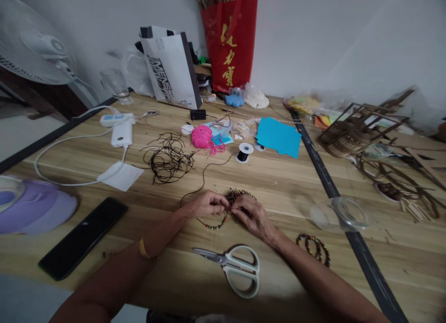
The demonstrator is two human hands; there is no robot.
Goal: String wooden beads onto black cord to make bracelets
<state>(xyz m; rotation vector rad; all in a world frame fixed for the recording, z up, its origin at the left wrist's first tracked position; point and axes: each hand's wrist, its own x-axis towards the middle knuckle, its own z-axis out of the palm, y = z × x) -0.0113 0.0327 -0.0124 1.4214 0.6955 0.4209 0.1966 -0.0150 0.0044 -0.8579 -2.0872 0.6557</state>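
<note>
My left hand (208, 203) is closed in a pinch on a dark cord (188, 194). Part of the cord carries a row of small coloured beads (215, 227) hanging below my fingers. Almost touching it, my right hand (251, 215) is also pinched, its fingertips meeting the end of the strand; whether a bead sits between them is too small to tell. A pile of mixed beads (240, 194) lies just behind my right hand, partly covered by it. The cord runs back to a white spool (243, 153) wound with black cord. Scissors (240, 269) lie in front of my hands.
Beaded bracelets (315, 248) and a clear round container (350, 214) lie to the right. A black phone (83, 237) is at left. Tangled dark cord (169, 158), pink yarn (202, 137) and blue sheets (278, 136) lie further back, before a red bag (232, 42).
</note>
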